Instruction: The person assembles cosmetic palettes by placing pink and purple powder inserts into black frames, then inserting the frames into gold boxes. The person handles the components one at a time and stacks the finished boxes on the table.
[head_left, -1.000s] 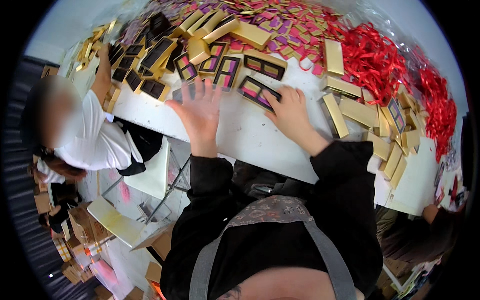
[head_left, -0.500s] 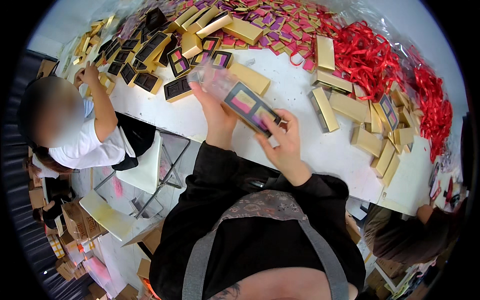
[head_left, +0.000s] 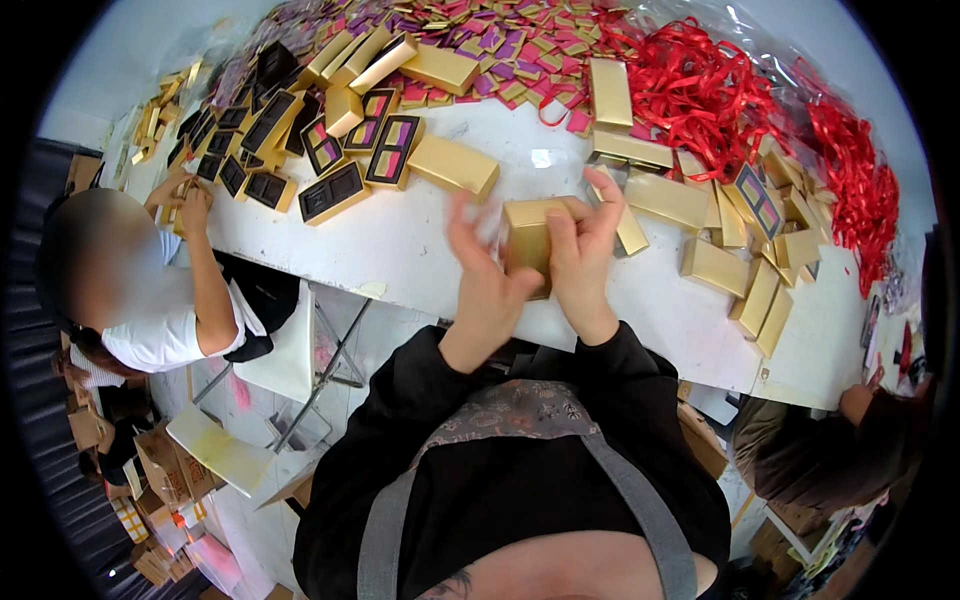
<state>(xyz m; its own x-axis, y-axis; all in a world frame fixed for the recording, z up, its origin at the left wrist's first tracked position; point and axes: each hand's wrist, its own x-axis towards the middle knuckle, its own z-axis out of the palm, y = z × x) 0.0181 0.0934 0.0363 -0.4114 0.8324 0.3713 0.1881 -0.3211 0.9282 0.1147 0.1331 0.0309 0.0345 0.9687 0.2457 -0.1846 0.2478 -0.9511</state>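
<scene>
A gold box [head_left: 530, 236] is held over the near edge of the table, its plain gold faces showing. My right hand [head_left: 582, 262] grips it from the right, with the thumb on its face and the index finger raised. My left hand [head_left: 488, 290] is on the box's left side, fingers spread and slightly blurred, its thumb close to the box's lower part. Beyond my left hand lies a closed gold box [head_left: 454, 166]. Another gold box [head_left: 629, 225] lies just behind my right fingers. A small shiny clear piece [head_left: 541, 158] lies on the table beyond the held box.
Gold boxes with black inserts [head_left: 335, 192] crowd the left of the white table [head_left: 410, 250]. Pink and purple pieces [head_left: 510, 50] cover the back. Red ribbons [head_left: 700, 110] and more gold boxes [head_left: 712, 265] are at right. A person [head_left: 170, 290] sits left; another's sleeve [head_left: 820, 450] is right.
The box in my hands has turned from its pink and purple inside to its gold outside. My left hand has loosened, and the clear plastic by it no longer shows there.
</scene>
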